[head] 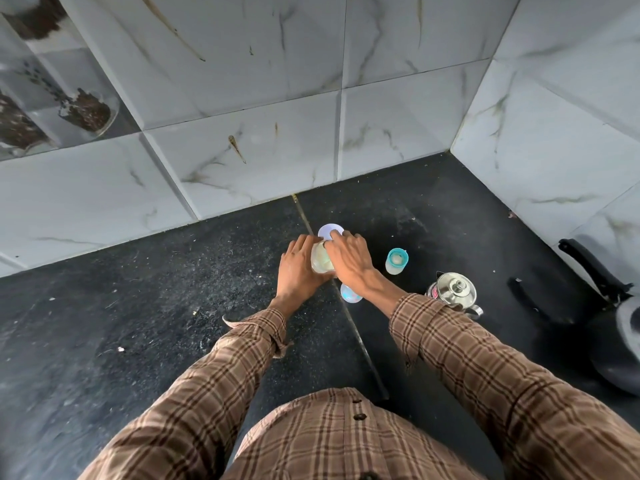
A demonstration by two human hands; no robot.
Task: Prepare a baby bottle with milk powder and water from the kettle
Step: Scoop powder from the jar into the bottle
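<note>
A clear jar of pale milk powder [319,258] stands on the dark counter [173,306]. My left hand [299,270] grips its side. My right hand [348,259] reaches over its top, fingertips touching a white round lid [329,231] just behind the jar. The baby bottle [397,260], clear with a teal ring, stands upright and open to the right of my hands. A clear bluish bottle cap [349,295] lies under my right wrist. The small steel kettle [454,289] stands at the right, lid on.
Marble-patterned tiled walls meet in a corner at the back right [446,154]. A black pan with a long handle [602,306] lies at the far right edge. A seam [360,341] runs across the counter toward me.
</note>
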